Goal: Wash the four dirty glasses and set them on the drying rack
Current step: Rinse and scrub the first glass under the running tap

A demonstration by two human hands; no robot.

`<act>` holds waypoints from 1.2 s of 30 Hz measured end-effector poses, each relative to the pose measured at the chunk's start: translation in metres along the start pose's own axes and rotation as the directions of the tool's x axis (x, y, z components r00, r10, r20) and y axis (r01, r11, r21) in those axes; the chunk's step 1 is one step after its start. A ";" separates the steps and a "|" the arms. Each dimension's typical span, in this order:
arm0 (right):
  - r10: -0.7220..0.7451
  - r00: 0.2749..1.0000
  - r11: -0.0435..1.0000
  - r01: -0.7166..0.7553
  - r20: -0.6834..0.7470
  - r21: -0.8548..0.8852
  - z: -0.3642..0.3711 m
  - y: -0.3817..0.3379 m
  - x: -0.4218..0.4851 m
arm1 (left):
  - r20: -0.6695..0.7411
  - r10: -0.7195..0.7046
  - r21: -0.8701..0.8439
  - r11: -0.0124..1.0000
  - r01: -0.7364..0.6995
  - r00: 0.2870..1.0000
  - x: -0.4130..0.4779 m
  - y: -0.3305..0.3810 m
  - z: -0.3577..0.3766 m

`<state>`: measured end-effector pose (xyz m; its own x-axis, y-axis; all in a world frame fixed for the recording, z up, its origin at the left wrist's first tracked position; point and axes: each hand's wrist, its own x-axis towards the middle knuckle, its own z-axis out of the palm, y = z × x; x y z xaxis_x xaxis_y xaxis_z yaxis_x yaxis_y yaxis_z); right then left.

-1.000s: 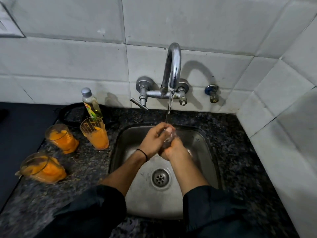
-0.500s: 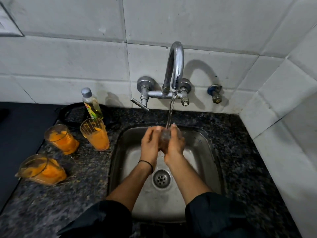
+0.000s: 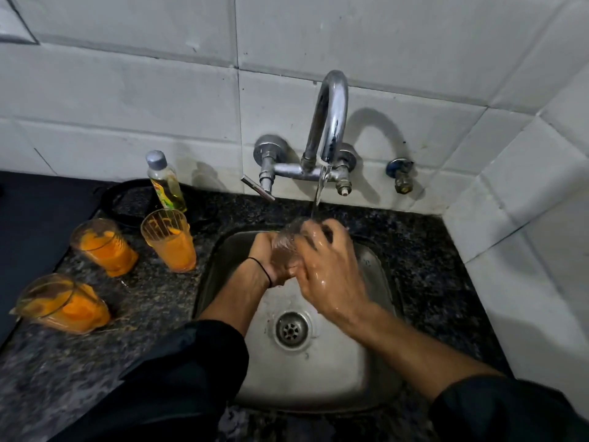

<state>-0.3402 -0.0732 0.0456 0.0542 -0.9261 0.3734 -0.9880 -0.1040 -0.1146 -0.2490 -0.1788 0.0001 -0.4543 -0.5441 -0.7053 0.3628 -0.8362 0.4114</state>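
Over the steel sink I hold a clear glass under the running water from the chrome tap. My left hand cups the glass from the left and below. My right hand, wet, wraps over its right side and rim. Three dirty glasses smeared with orange pulp stand on the granite counter to the left: one by the sink, one further left, and one nearest me, which appears tilted.
A small bottle of yellow liquid stands behind the glasses, beside a black round rim. The sink drain lies below my hands. White tiled walls close the back and right. No drying rack is in view.
My right hand has shifted from beside the glass to over its top and right side. The glass has risen slightly toward the spout. My view has moved closer.
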 end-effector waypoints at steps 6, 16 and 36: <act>-0.396 0.688 0.900 0.423 0.609 0.107 -0.030 0.036 0.046 | 0.065 -0.120 0.186 0.977 0.106 0.991 0.001 -0.013 0.008; 0.047 0.525 0.812 -0.515 0.850 0.273 -0.002 0.013 0.053 | -0.166 0.092 0.029 0.996 -0.089 0.982 0.014 -0.035 -0.003; -0.208 0.522 0.684 -0.527 0.827 0.504 0.019 0.037 0.070 | -0.112 0.165 -0.197 0.963 -0.185 0.980 0.025 -0.028 -0.004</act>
<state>-0.3706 -0.1489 0.0496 0.3537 -0.7617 -0.5428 -0.6316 0.2335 -0.7393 -0.2672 -0.1681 -0.0313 -0.2944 -0.6638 -0.6875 0.5938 -0.6908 0.4126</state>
